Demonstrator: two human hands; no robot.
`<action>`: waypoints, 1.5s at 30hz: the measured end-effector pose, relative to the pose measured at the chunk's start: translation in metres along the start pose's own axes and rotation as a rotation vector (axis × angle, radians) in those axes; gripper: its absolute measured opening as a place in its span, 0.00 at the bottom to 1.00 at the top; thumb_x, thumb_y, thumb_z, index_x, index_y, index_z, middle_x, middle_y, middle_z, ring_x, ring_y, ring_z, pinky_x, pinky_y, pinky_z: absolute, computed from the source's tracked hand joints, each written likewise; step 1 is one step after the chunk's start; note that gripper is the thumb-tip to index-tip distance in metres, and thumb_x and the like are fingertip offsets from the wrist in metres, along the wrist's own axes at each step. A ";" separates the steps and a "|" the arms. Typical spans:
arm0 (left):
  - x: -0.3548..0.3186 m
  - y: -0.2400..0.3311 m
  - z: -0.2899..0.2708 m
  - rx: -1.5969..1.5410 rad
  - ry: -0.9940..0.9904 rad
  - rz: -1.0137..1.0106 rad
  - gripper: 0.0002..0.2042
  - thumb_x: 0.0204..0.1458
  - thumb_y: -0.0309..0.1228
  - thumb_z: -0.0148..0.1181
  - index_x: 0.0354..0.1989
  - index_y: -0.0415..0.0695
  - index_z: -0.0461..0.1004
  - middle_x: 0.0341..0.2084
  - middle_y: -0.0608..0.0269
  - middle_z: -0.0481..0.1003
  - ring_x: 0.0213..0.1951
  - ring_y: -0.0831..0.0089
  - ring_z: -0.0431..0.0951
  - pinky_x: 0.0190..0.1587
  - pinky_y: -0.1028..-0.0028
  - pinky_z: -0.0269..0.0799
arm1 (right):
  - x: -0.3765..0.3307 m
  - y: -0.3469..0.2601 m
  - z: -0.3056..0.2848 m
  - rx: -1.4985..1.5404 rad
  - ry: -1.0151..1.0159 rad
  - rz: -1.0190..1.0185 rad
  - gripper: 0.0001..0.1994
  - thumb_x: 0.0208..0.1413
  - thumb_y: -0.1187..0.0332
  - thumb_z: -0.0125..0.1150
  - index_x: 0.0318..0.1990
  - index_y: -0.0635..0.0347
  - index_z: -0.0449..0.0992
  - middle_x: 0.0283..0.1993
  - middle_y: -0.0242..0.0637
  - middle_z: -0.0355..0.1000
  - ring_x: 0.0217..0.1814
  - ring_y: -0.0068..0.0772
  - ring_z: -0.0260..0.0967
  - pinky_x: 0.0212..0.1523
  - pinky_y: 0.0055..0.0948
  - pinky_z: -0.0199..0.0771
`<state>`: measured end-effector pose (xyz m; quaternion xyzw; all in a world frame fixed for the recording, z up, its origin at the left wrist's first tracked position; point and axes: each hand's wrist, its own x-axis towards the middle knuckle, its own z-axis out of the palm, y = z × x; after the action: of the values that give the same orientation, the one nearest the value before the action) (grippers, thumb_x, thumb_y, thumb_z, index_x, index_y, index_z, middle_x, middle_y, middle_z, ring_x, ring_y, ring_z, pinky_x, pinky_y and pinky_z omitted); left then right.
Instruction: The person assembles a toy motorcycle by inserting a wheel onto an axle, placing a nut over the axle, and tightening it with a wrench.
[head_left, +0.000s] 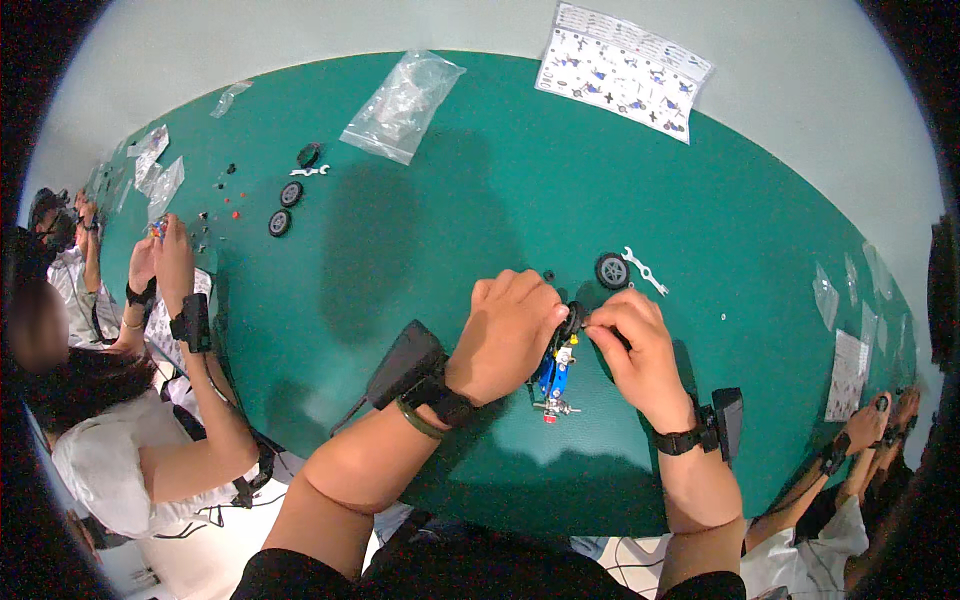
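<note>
Nearest the person, the low end of the small toy point(553, 378) pointed back between the wrists, with a silver rod point(556, 408) set crosswise and a red piece point(550, 421) beside it. The toy's blue middle ran away from there up to the hands, tilted slightly. It looked light and stiff, mostly hard plastic, so weight would hardly matter; the thin rod and small joints seemed the parts likeliest to twist or pop loose under a hard squeeze. The blue middle looked the safest place to take hold, with the rod left free.

At the toy's far end, the left hand point(508, 330) was curled narrow and held it beside the black wheel point(573, 316). The right hand point(635, 345) was drawn narrow too, its fingertips at the wheel's right side; I cannot tell whether they had closed on anything. The tyre looked rubbery, likely grippy and a little soft, while smooth plastic could slip under damp fingers.

Just beyond the fingers, between the hands, lay a small black piece point(549, 275). A loose wheel point(612, 271) lay just beyond the right hand, with a white wrench point(645, 272) beside it. Farther out were a clear bag point(405, 105), ahead and left of the left hand, and a printed sheet point(628, 75), well beyond the right.
</note>
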<state>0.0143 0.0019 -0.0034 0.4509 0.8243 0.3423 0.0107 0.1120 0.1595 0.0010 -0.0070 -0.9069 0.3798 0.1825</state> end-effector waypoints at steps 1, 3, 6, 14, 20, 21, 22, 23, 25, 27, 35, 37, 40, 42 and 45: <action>0.001 -0.001 0.000 -0.018 -0.018 0.000 0.04 0.51 0.29 0.50 0.29 0.43 0.67 0.29 0.60 0.66 0.36 0.62 0.66 0.40 0.64 0.58 | 0.000 0.001 0.000 -0.005 -0.002 0.011 0.03 0.46 0.73 0.59 0.29 0.58 0.72 0.30 0.35 0.66 0.35 0.38 0.64 0.37 0.33 0.59; 0.002 -0.001 -0.001 -0.040 -0.030 0.010 0.03 0.51 0.28 0.50 0.30 0.43 0.67 0.30 0.60 0.66 0.37 0.61 0.66 0.41 0.64 0.58 | -0.001 0.003 0.001 0.006 -0.009 -0.003 0.03 0.46 0.73 0.59 0.29 0.58 0.72 0.30 0.35 0.66 0.36 0.38 0.64 0.38 0.32 0.59; 0.001 -0.003 0.000 -0.079 -0.019 0.038 0.03 0.49 0.26 0.51 0.32 0.44 0.67 0.31 0.59 0.66 0.37 0.60 0.66 0.41 0.64 0.57 | 0.000 0.004 0.000 0.012 -0.007 -0.006 0.03 0.46 0.73 0.58 0.29 0.58 0.72 0.30 0.35 0.66 0.35 0.38 0.64 0.38 0.32 0.59; 0.002 -0.009 -0.008 -0.398 -0.018 -0.095 0.08 0.47 0.23 0.53 0.36 0.43 0.67 0.31 0.59 0.67 0.38 0.62 0.67 0.42 0.66 0.59 | -0.002 0.003 0.000 0.003 -0.006 0.004 0.03 0.47 0.72 0.58 0.29 0.57 0.72 0.30 0.34 0.66 0.35 0.38 0.64 0.38 0.33 0.59; -0.001 -0.006 -0.006 -0.121 -0.044 0.068 0.03 0.49 0.26 0.52 0.32 0.43 0.68 0.30 0.58 0.66 0.36 0.59 0.66 0.40 0.65 0.59 | -0.002 0.004 -0.001 0.005 -0.019 0.003 0.03 0.47 0.72 0.58 0.29 0.57 0.72 0.30 0.35 0.66 0.36 0.38 0.64 0.38 0.34 0.59; -0.001 -0.006 -0.005 -0.122 -0.047 0.066 0.03 0.49 0.26 0.52 0.32 0.43 0.68 0.30 0.58 0.66 0.36 0.59 0.66 0.40 0.65 0.59 | -0.002 0.004 0.000 0.010 -0.018 -0.003 0.03 0.47 0.72 0.57 0.30 0.57 0.72 0.30 0.35 0.66 0.36 0.38 0.64 0.38 0.34 0.59; 0.000 -0.007 -0.005 -0.103 -0.041 0.077 0.03 0.49 0.26 0.52 0.32 0.44 0.68 0.30 0.58 0.66 0.36 0.59 0.65 0.40 0.65 0.58 | -0.002 0.004 0.000 0.012 -0.019 0.001 0.03 0.47 0.72 0.57 0.30 0.57 0.72 0.30 0.35 0.66 0.36 0.38 0.64 0.38 0.34 0.59; 0.000 -0.007 -0.004 -0.086 -0.036 0.089 0.03 0.48 0.26 0.52 0.32 0.44 0.68 0.30 0.58 0.66 0.36 0.59 0.65 0.40 0.66 0.58 | -0.002 0.005 -0.001 0.015 -0.016 -0.002 0.03 0.47 0.72 0.58 0.30 0.57 0.72 0.31 0.35 0.66 0.36 0.38 0.64 0.38 0.34 0.59; 0.000 -0.007 -0.004 -0.107 -0.043 0.089 0.04 0.48 0.25 0.52 0.32 0.44 0.68 0.30 0.58 0.65 0.36 0.59 0.65 0.40 0.66 0.58 | -0.001 0.005 -0.001 0.016 -0.014 0.002 0.03 0.47 0.72 0.58 0.30 0.57 0.72 0.31 0.35 0.66 0.36 0.39 0.64 0.38 0.34 0.59; 0.002 -0.008 -0.005 -0.126 -0.046 0.092 0.04 0.47 0.24 0.53 0.32 0.44 0.67 0.30 0.59 0.65 0.36 0.59 0.65 0.40 0.66 0.57 | -0.001 0.006 -0.001 0.041 -0.010 0.017 0.03 0.47 0.71 0.58 0.30 0.57 0.72 0.31 0.35 0.66 0.36 0.38 0.64 0.38 0.34 0.59; 0.003 -0.009 -0.011 -0.270 -0.079 -0.001 0.08 0.43 0.22 0.55 0.33 0.44 0.68 0.28 0.61 0.66 0.35 0.61 0.67 0.39 0.67 0.59 | -0.002 0.005 -0.001 0.031 -0.014 0.016 0.03 0.47 0.71 0.58 0.30 0.57 0.72 0.31 0.34 0.66 0.36 0.38 0.64 0.38 0.33 0.59; 0.005 -0.008 -0.013 -0.268 -0.090 0.011 0.08 0.43 0.22 0.55 0.33 0.44 0.68 0.28 0.61 0.66 0.35 0.62 0.67 0.39 0.66 0.59 | -0.002 0.006 -0.001 0.027 -0.013 0.021 0.03 0.47 0.71 0.58 0.30 0.57 0.72 0.31 0.34 0.66 0.36 0.38 0.64 0.38 0.33 0.59; 0.005 -0.009 -0.013 -0.269 -0.106 0.028 0.07 0.43 0.23 0.56 0.32 0.44 0.68 0.27 0.61 0.66 0.35 0.62 0.67 0.39 0.66 0.59 | -0.002 0.005 -0.001 0.033 -0.015 0.015 0.03 0.47 0.71 0.58 0.30 0.57 0.72 0.31 0.34 0.66 0.36 0.38 0.63 0.38 0.33 0.59; 0.005 -0.008 -0.013 -0.266 -0.110 0.037 0.07 0.44 0.23 0.56 0.32 0.44 0.68 0.27 0.61 0.66 0.35 0.62 0.67 0.39 0.66 0.59 | -0.002 0.005 -0.001 0.027 -0.019 0.015 0.03 0.47 0.71 0.58 0.30 0.57 0.72 0.31 0.35 0.66 0.36 0.38 0.63 0.38 0.33 0.59; 0.004 -0.009 -0.009 -0.226 -0.125 0.035 0.05 0.46 0.25 0.55 0.31 0.44 0.68 0.28 0.61 0.66 0.35 0.61 0.67 0.38 0.66 0.58 | -0.003 0.006 -0.001 0.025 -0.012 0.003 0.03 0.47 0.71 0.58 0.30 0.57 0.72 0.31 0.35 0.66 0.36 0.38 0.63 0.38 0.33 0.59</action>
<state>0.0024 -0.0037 -0.0007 0.4816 0.7702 0.4042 0.1067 0.1140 0.1638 -0.0031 -0.0036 -0.9032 0.3912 0.1765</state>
